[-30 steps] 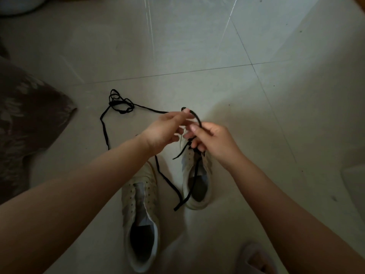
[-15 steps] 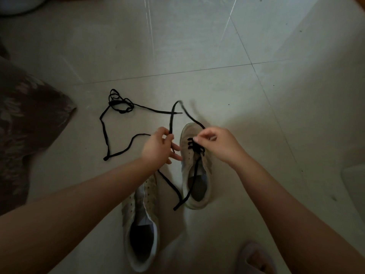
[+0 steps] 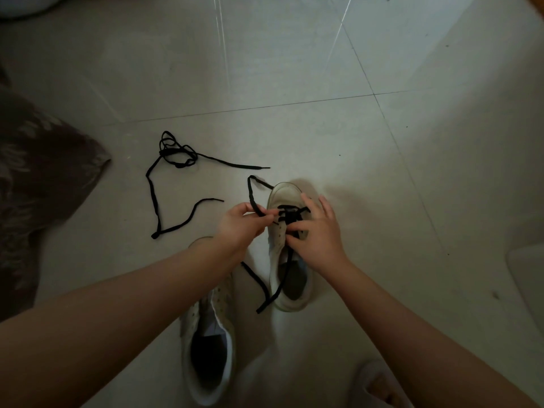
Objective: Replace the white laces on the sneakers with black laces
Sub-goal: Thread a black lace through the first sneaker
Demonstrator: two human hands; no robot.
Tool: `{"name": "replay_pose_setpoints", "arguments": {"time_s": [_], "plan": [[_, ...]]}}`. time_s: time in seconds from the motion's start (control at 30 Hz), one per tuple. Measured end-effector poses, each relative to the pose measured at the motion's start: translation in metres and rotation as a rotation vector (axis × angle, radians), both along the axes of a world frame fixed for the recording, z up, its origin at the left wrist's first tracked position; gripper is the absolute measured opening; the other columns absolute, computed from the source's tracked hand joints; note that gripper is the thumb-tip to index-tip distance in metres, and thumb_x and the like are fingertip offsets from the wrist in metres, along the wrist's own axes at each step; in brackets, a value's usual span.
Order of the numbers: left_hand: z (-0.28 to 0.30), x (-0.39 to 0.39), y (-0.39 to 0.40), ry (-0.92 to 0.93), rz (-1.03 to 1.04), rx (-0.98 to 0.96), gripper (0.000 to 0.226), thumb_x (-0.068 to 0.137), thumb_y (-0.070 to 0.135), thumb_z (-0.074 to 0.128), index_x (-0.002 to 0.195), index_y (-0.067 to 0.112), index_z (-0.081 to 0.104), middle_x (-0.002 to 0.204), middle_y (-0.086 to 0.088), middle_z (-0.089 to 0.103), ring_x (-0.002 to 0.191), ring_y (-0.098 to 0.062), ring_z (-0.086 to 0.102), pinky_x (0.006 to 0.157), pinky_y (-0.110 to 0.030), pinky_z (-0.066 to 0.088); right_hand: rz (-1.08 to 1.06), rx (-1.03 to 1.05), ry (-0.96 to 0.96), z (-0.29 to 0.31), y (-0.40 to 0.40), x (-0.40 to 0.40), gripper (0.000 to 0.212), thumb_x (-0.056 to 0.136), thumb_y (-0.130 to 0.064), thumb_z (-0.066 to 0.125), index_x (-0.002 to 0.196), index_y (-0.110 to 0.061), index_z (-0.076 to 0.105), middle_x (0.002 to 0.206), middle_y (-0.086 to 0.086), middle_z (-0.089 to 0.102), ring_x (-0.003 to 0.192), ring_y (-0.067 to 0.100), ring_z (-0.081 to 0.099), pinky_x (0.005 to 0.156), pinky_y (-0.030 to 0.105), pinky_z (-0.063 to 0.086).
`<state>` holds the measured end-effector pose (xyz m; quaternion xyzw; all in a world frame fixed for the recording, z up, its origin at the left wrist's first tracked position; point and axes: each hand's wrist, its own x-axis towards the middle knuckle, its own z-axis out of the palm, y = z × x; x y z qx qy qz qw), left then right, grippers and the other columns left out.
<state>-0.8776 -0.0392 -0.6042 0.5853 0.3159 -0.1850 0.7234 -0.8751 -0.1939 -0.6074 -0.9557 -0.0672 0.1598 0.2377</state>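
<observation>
Two white sneakers stand on the tiled floor. The far sneaker (image 3: 287,192) has a black lace (image 3: 290,214) crossed through its front eyelets. My left hand (image 3: 241,228) pinches one strand of that lace just left of the shoe; the strand loops up past the toe. My right hand (image 3: 318,234) rests on the shoe's tongue area, thumb and fingers spread over the eyelets. The lace's other end trails down across the shoe's opening to the floor. The near sneaker (image 3: 209,348) has no lace and is partly under my left forearm.
A second black lace (image 3: 156,198) lies loose on the floor to the left, tangled at its far end. A dark patterned cushion (image 3: 38,178) sits at the left edge. A foot in a slipper (image 3: 379,387) shows at the bottom right.
Both hands have come down from above the shoe to its eyelets. The lace strand has been drawn through and its loop has shrunk. My right hand has let go and spread over the shoe.
</observation>
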Motion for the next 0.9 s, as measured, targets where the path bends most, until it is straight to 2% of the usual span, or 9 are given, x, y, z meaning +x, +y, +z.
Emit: {"name": "replay_pose_setpoints", "arguments": {"time_s": [0.17, 0.33, 0.5, 0.57, 0.73, 0.8, 0.87, 0.9], "plan": [[-0.003, -0.006, -0.005, -0.074, -0.003, 0.128, 0.019, 0.082, -0.005, 0.066, 0.082, 0.01, 0.055, 0.086, -0.002, 0.072, 0.074, 0.0, 0.067, 0.062, -0.007, 0.049, -0.061, 0.126, 0.09, -0.002, 0.003, -0.001, 0.015, 0.085, -0.029, 0.067, 0.098, -0.03, 0.074, 0.157, -0.006, 0.021, 0.146, 0.02, -0.005, 0.115, 0.031, 0.004], [-0.005, -0.006, -0.008, -0.138, -0.06, 0.245, 0.019, 0.082, -0.001, 0.068, 0.078, 0.015, 0.058, 0.084, 0.001, 0.071, 0.078, -0.004, 0.067, 0.062, -0.005, 0.048, -0.095, 0.172, 0.128, -0.004, 0.004, -0.002, 0.016, 0.087, -0.026, 0.066, 0.101, -0.027, 0.074, 0.157, -0.006, 0.021, 0.146, 0.019, -0.004, 0.114, 0.029, 0.004], [-0.009, -0.011, -0.017, -0.117, -0.041, 0.294, 0.01, 0.08, 0.004, 0.071, 0.08, 0.012, 0.064, 0.086, 0.0, 0.07, 0.076, -0.004, 0.064, 0.055, -0.004, 0.046, -0.138, 0.233, 0.152, -0.01, 0.008, -0.003, 0.017, 0.087, -0.023, 0.065, 0.102, -0.022, 0.074, 0.155, -0.003, 0.027, 0.146, 0.024, 0.002, 0.115, 0.034, 0.009], [-0.01, -0.011, -0.02, -0.092, -0.024, 0.291, 0.009, 0.079, 0.009, 0.074, 0.081, 0.011, 0.065, 0.087, -0.001, 0.068, 0.076, -0.008, 0.064, 0.054, -0.005, 0.046, -0.142, 0.234, 0.107, -0.014, 0.007, -0.003, 0.017, 0.088, -0.023, 0.065, 0.102, -0.022, 0.075, 0.153, -0.003, 0.031, 0.146, 0.025, 0.005, 0.115, 0.033, 0.012], [-0.009, -0.009, -0.017, -0.135, -0.134, 0.331, 0.019, 0.078, 0.021, 0.076, 0.091, 0.015, 0.065, 0.085, -0.003, 0.066, 0.078, -0.015, 0.065, 0.071, -0.025, 0.054, -0.115, 0.329, 0.074, -0.018, 0.009, -0.007, 0.014, 0.088, -0.015, 0.063, 0.093, -0.014, 0.076, 0.148, -0.001, 0.039, 0.145, 0.024, 0.014, 0.116, 0.041, 0.02], [-0.011, -0.009, -0.014, -0.158, -0.174, 0.374, 0.015, 0.08, 0.015, 0.073, 0.093, 0.015, 0.065, 0.078, 0.001, 0.062, 0.07, -0.01, 0.06, 0.067, -0.02, 0.051, -0.163, 0.401, 0.022, -0.018, 0.011, -0.01, 0.01, 0.084, -0.01, 0.068, 0.079, -0.012, 0.076, 0.139, 0.0, 0.047, 0.141, 0.022, 0.025, 0.114, 0.034, 0.026], [-0.011, -0.006, -0.011, -0.21, -0.232, 0.416, 0.017, 0.081, 0.007, 0.068, 0.095, 0.015, 0.063, 0.074, 0.006, 0.058, 0.062, 0.001, 0.054, 0.059, -0.009, 0.045, -0.169, 0.425, -0.021, -0.014, 0.009, -0.012, 0.009, 0.081, -0.005, 0.068, 0.073, -0.007, 0.073, 0.129, 0.001, 0.05, 0.134, 0.017, 0.033, 0.105, 0.01, 0.025], [-0.011, -0.004, -0.01, -0.252, -0.269, 0.446, 0.021, 0.081, 0.004, 0.066, 0.098, 0.015, 0.062, 0.074, 0.007, 0.057, 0.062, 0.003, 0.054, 0.058, -0.006, 0.043, -0.166, 0.434, -0.044, -0.012, 0.007, -0.012, 0.009, 0.081, -0.003, 0.067, 0.073, -0.005, 0.07, 0.124, 0.001, 0.051, 0.13, 0.015, 0.037, 0.099, 0.002, 0.023]]}}
